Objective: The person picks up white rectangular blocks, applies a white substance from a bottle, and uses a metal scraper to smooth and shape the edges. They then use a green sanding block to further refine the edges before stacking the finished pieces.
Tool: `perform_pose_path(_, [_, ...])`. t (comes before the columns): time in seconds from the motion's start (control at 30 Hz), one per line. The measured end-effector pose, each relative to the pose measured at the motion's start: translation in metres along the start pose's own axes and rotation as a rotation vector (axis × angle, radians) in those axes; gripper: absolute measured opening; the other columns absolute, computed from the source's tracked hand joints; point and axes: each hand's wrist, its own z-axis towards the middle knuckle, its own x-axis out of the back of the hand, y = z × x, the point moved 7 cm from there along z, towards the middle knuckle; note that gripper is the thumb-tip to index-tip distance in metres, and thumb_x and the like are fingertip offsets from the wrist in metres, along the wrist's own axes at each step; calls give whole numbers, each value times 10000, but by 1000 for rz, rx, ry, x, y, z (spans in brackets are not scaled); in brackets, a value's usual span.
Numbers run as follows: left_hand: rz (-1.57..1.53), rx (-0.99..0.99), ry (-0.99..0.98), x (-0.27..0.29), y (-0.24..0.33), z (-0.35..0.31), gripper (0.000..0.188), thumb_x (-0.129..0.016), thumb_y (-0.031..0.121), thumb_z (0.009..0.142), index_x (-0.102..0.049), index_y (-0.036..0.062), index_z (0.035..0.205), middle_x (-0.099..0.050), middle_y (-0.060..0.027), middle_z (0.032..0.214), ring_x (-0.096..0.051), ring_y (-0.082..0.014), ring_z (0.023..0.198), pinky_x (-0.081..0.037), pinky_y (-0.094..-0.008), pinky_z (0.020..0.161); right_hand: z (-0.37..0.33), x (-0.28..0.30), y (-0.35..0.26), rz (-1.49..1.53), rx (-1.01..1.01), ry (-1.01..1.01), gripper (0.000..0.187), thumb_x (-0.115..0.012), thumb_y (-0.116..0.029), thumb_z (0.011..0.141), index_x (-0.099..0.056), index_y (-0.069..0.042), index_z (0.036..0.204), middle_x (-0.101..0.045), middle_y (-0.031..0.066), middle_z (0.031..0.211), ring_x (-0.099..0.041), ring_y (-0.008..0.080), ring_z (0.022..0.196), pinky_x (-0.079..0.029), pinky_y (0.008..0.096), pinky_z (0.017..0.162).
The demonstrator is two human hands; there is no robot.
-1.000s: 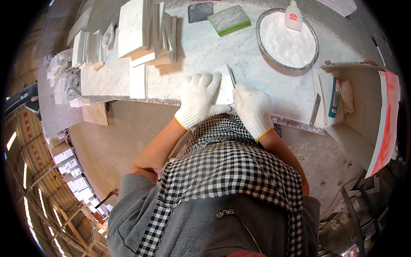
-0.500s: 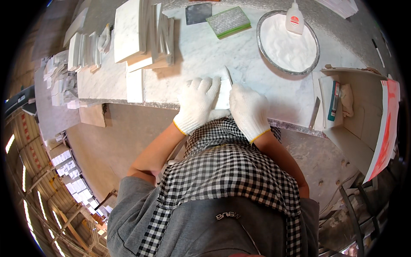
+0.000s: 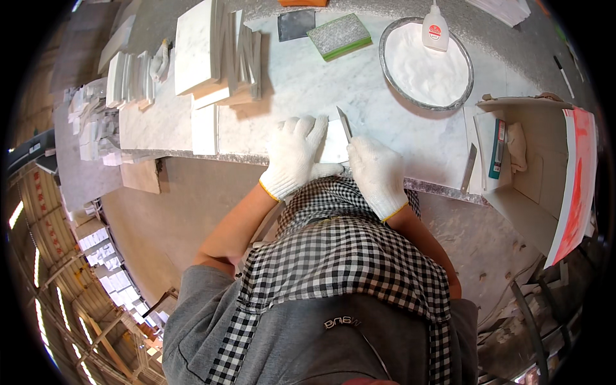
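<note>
Both my hands wear white knit gloves and work at the front edge of the marble-topped bench (image 3: 289, 74). A small white marble tile (image 3: 333, 145) lies flat there. My left hand (image 3: 292, 147) rests on the tile's left side, fingers stretched out and thumb reaching along its near edge. The fist of my right hand (image 3: 375, 168) is wrapped around a knife (image 3: 344, 120). Its thin grey blade points away from me, by the tile's right edge; the handle is hidden in the glove.
Left of my hands stand stacked marble tiles (image 3: 197, 48). Farther back lie a green-edged abrasive pad (image 3: 340, 36) and a dark square sheet (image 3: 296, 24). A bowl of white powder (image 3: 427, 70) holds a squeeze bottle (image 3: 436, 33). An open cardboard box (image 3: 539, 141) stands at the right.
My right hand has shifted slightly toward me and to the right with the knife, baring more of the tile. The left hand stays in nearly the same place.
</note>
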Motion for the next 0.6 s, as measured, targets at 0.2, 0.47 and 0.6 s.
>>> perform_pose_path(0.2, [-9, -1, -63, -1, 1, 1, 1067, -850, 623, 567, -543, -10, 1370, -607, -132, 1130, -584, -317, 1035, -439, -458, 921, 12, -7, 0, -51, 1, -102, 116, -612, -144, 902, -662, -52, 850, -700, 161, 824, -695, 362, 745, -550, 455, 667])
perform_pose_path(0.47, [8, -29, -24, -6, 1, -1, 1073, -832, 632, 595, -529, -13, 1398, -599, -133, 1154, -572, -327, 1062, -429, -467, 933, 19, -11, -5, -127, -65, -151, 111, -607, -139, 897, -665, -51, 863, -702, 174, 827, -699, 386, 777, -555, 465, 685])
perform_pose_path(0.6, [16, -36, 12, -8, -2, -2, 1001, -824, 642, 600, -577, 17, 1341, -614, -136, 1153, -582, -346, 1049, -447, -474, 917, 32, -14, -10, -208, -95, -296, 132, -588, -124, 894, -676, -26, 879, -724, 194, 838, -724, 377, 801, -572, 458, 710])
